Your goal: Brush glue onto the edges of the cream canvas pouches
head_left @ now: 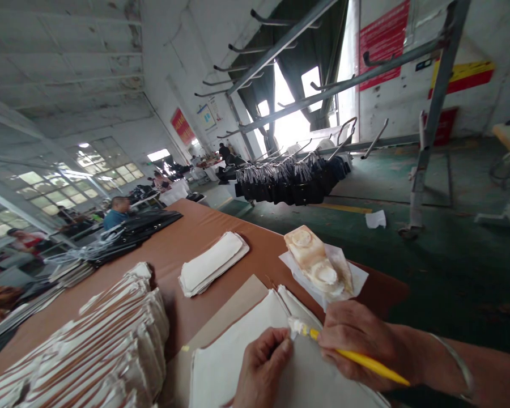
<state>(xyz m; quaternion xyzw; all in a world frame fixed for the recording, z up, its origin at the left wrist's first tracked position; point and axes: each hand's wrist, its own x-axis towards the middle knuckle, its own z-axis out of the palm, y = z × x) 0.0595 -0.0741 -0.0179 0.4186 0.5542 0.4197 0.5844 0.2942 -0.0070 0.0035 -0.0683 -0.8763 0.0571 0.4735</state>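
My right hand [361,340] is closed round a yellow-handled brush [372,365]. The brush's white-coated tip touches the edge of a cream fabric piece [238,345] in front of me. Just left of the tip, my left hand [266,365] has its thumb and forefinger pinched together at the fabric's edge. Under the fabric lies a tan sheet [216,317]. Beyond my right hand, a stained plastic container [308,249] with whitish paste at its opening sits on white paper [359,277].
Overlapping cream pieces with brown edges [89,340] cover the left of the brown table [204,221]. A small stack of cream strips [215,263] lies mid-table. Black bags with cords [136,226] are at the far left. A metal rack [429,113] holding dark bags stands behind. People sit farther off.
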